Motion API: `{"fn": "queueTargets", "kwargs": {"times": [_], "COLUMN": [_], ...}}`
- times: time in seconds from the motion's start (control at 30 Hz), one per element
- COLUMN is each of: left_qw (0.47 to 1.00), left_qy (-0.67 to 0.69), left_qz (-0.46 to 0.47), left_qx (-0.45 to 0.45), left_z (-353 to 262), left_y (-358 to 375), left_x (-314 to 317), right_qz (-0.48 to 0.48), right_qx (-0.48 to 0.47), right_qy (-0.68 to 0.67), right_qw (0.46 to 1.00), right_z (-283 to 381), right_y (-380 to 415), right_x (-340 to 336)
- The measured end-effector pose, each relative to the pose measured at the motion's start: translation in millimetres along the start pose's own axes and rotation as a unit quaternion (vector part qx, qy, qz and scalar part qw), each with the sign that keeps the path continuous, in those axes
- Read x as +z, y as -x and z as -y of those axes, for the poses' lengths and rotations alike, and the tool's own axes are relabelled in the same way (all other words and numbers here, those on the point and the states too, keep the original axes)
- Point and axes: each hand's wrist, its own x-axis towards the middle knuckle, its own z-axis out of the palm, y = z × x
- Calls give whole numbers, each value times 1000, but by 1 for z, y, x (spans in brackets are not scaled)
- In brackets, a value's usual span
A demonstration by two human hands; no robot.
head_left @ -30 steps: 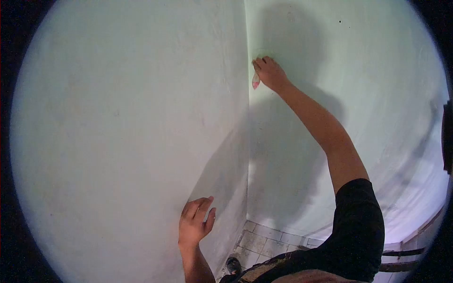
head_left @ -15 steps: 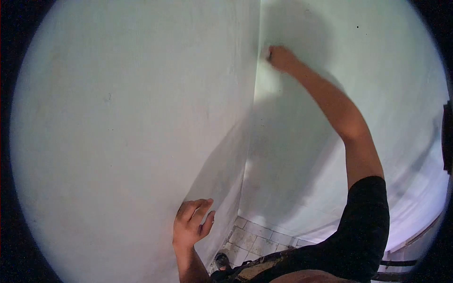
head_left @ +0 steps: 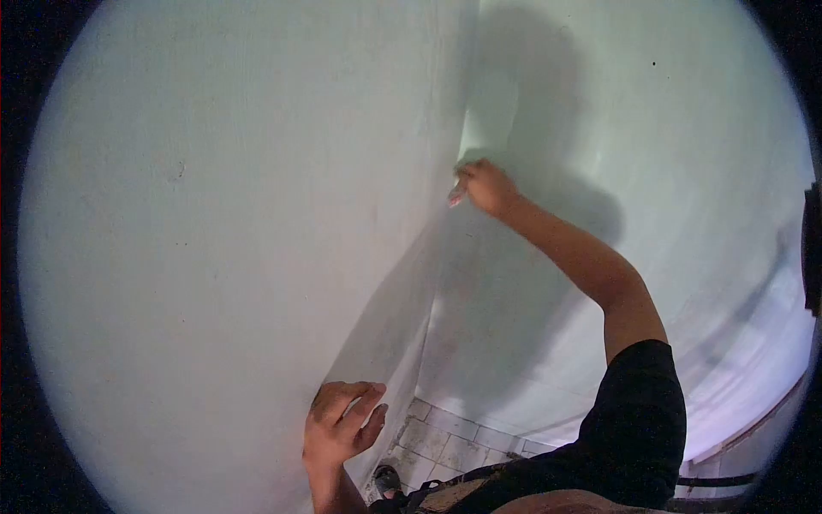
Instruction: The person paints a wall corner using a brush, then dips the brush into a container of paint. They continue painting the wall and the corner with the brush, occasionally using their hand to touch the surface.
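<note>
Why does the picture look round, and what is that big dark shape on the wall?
Head view: a fisheye lens bends the walls and blackens the edges. The dark shape is the shadow cast above the right hand, which looks slightly blurred. The left hand looks sharper.

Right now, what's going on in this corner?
A person stands facing the corner where two pale green walls meet. The right hand is raised and presses a small pinkish-tipped tool, too blurred to identify, against the right wall beside the corner. The left hand rests flat on the left wall lower down.
</note>
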Motion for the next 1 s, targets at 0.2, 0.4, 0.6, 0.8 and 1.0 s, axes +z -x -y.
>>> {"fn": "queueTargets", "kwargs": {"times": [0.2,0.4,0.6,0.8,1.0], "left_qw": [1000,1000,1000,999,999], "left_qy": [21,12,24,32,33], "left_qz": [0,-12,-10,-22,-18], "left_qx": [10,-3,-7,-5,-3], "left_z": [1,-1,-6,-7,-8], "left_y": [-4,-3,-6,-4,-2], "left_x": [2,3,5,2,-3], "right_qz": [28,-136,-188,-35,-25], "right_qx": [72,83,-43,-87,69], "right_qy": [-16,77,183,47,-64], "right_qw": [997,984,964,994,995], "right_z": [-59,-87,-96,-34,-79], "right_y": [-41,-88,-42,40,-36], "right_x": [-37,-167,-78,23,-45]}}
